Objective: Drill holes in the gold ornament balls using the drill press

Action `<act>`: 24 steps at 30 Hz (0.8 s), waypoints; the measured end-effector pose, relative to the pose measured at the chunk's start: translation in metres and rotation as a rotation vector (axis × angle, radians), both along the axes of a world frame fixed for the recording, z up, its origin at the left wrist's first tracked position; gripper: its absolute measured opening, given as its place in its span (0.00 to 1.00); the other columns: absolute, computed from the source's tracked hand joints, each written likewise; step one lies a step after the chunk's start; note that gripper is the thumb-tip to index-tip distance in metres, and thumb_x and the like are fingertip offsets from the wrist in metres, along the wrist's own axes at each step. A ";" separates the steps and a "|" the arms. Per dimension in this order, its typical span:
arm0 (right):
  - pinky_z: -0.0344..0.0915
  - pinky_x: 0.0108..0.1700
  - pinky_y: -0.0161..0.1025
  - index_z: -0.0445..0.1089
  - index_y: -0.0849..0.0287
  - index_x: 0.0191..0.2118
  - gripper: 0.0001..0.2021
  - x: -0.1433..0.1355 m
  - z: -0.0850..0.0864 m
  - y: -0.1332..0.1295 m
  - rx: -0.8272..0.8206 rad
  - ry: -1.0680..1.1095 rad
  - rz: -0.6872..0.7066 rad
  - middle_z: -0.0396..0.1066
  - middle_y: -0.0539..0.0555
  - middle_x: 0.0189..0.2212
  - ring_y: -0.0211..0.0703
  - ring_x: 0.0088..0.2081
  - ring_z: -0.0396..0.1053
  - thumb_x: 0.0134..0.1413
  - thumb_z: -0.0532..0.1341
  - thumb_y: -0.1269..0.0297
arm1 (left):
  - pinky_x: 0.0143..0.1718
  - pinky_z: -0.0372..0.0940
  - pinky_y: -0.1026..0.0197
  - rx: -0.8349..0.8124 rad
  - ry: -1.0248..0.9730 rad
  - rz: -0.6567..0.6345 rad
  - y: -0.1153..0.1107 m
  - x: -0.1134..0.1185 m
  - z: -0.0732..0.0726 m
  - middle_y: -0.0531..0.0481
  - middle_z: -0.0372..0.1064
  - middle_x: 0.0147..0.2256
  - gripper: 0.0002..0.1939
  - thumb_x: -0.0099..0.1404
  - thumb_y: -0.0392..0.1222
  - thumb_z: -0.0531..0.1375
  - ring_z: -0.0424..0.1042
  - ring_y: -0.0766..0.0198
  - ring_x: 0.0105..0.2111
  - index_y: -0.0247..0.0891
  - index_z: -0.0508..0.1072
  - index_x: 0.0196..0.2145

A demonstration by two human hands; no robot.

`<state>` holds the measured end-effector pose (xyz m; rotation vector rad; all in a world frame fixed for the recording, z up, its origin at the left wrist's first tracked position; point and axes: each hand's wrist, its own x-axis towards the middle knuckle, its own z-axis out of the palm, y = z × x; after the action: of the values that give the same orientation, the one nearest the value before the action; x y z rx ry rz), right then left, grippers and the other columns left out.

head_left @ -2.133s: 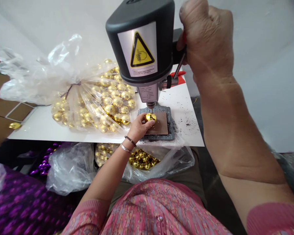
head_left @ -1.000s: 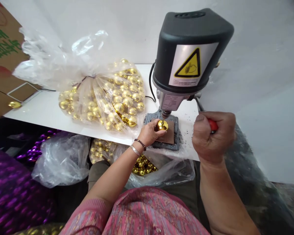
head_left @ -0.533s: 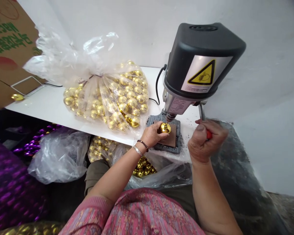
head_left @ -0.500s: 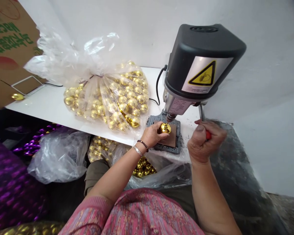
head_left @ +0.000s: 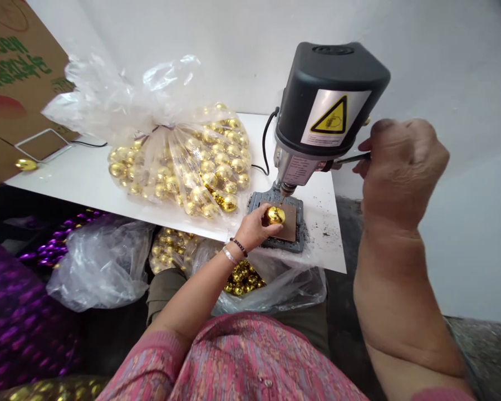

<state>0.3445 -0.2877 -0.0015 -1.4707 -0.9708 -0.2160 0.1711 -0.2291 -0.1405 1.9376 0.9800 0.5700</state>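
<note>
My left hand is closed around a shiny gold ball, steadying it on the brown pad of the drill press base. Just above the ball points the thin bit under the chuck; whether its tip touches the ball I cannot tell. The black drill press carries a yellow warning label. Raised at its right side, my right hand is closed on the feed lever, whose end is hidden inside my fingers.
A tied clear bag of gold balls lies on the white table, left of the press. Below hangs an open plastic bag with more gold balls. A cardboard box stands far left, and purple balls sit lower left. Dark shavings lie around the base.
My right hand has swung the feed lever up and outward from its lower position. The chuck and bit have risen off the ball. My left hand still grips the ball on the pad.
</note>
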 end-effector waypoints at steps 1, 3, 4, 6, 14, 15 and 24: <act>0.53 0.29 0.31 0.58 0.62 0.26 0.16 0.001 0.005 0.003 -0.003 0.001 0.008 0.60 0.46 0.22 0.27 0.25 0.55 0.59 0.55 0.55 | 0.36 0.65 0.64 -0.004 0.011 -0.030 -0.004 -0.010 0.001 0.52 0.73 0.36 0.24 0.57 0.44 0.65 0.70 0.66 0.32 0.37 0.71 0.51; 0.52 0.30 0.32 0.60 0.63 0.26 0.16 0.002 0.009 0.006 -0.001 0.005 0.013 0.61 0.46 0.22 0.27 0.25 0.56 0.59 0.56 0.57 | 0.36 0.66 0.64 -0.005 0.046 -0.149 -0.011 -0.035 0.003 0.51 0.74 0.36 0.26 0.56 0.45 0.66 0.70 0.65 0.33 0.37 0.71 0.52; 0.52 0.30 0.32 0.61 0.63 0.26 0.15 0.002 0.008 0.007 0.007 0.019 0.011 0.62 0.46 0.22 0.27 0.25 0.56 0.58 0.56 0.58 | 0.37 0.66 0.63 -0.002 0.058 -0.227 -0.014 -0.048 0.004 0.49 0.74 0.38 0.27 0.55 0.45 0.67 0.71 0.65 0.34 0.37 0.72 0.52; 0.52 0.30 0.33 0.63 0.63 0.26 0.13 -0.001 0.006 0.007 0.038 0.062 -0.007 0.62 0.46 0.22 0.26 0.25 0.57 0.58 0.57 0.60 | 0.38 0.67 0.63 0.005 0.088 -0.344 -0.015 -0.074 0.004 0.46 0.74 0.43 0.30 0.52 0.46 0.69 0.71 0.65 0.34 0.38 0.72 0.53; 0.54 0.31 0.36 0.65 0.64 0.23 0.11 -0.008 0.007 0.009 0.103 0.082 -0.056 0.61 0.45 0.18 0.28 0.24 0.60 0.55 0.57 0.66 | 0.50 0.67 0.55 0.310 0.413 0.170 0.035 -0.085 0.007 0.39 0.75 0.45 0.15 0.68 0.35 0.53 0.74 0.57 0.45 0.35 0.75 0.48; 0.54 0.31 0.36 0.64 0.63 0.23 0.11 -0.008 0.006 0.008 0.101 0.076 -0.057 0.62 0.45 0.19 0.27 0.24 0.60 0.55 0.56 0.66 | 0.51 0.67 0.54 0.357 0.493 0.190 0.042 -0.079 0.009 0.38 0.74 0.47 0.16 0.68 0.32 0.51 0.73 0.55 0.48 0.34 0.75 0.47; 0.50 0.30 0.33 0.61 0.63 0.27 0.10 -0.005 -0.002 0.004 0.070 0.054 -0.036 0.63 0.46 0.23 0.27 0.25 0.58 0.58 0.54 0.63 | 0.41 0.69 0.50 0.427 0.900 0.087 0.071 -0.045 0.016 0.32 0.66 0.54 0.20 0.65 0.34 0.53 0.75 0.47 0.46 0.33 0.67 0.55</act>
<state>0.3393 -0.2833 -0.0037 -1.4237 -0.8850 -0.2335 0.1260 -0.1580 -0.1242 2.6126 1.5856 -0.1111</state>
